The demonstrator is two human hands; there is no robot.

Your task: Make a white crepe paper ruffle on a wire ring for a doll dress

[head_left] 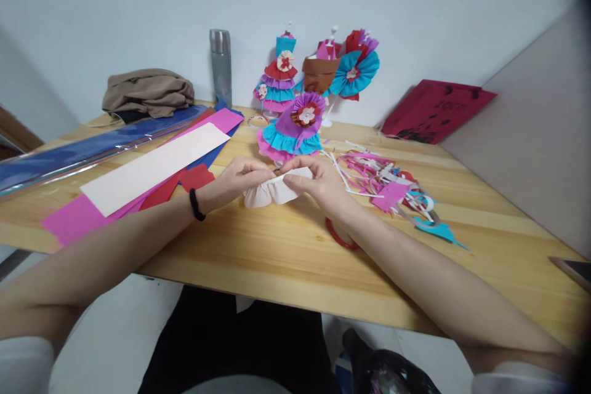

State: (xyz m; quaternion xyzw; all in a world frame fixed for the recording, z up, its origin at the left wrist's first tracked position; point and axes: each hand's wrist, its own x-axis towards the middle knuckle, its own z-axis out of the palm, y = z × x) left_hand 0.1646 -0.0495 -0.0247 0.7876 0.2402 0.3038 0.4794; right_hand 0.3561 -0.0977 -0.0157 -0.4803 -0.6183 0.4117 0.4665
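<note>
A pale pink strip of crepe paper (277, 192) is held between my two hands over the front middle of the table, its left part gathered into ruffles. My left hand (242, 173), with a black band at the wrist, pinches the gathered top edge. Thumb and fingers of my right hand (318, 183) are closed on the flatter right end. Just behind stands a small paper dress (295, 129) in purple, blue and pink with a flower on it. Under my right wrist lies a red ring-shaped handle (340, 235), partly hidden.
Coloured paper sheets (157, 166) and a plastic-wrapped blue pack (92, 141) lie left. Paper scraps (392, 184) are heaped right. Behind stand a flask (220, 68), another paper dress (281, 74), a brown-and-blue paper piece (323, 74), and a red bag (434, 111).
</note>
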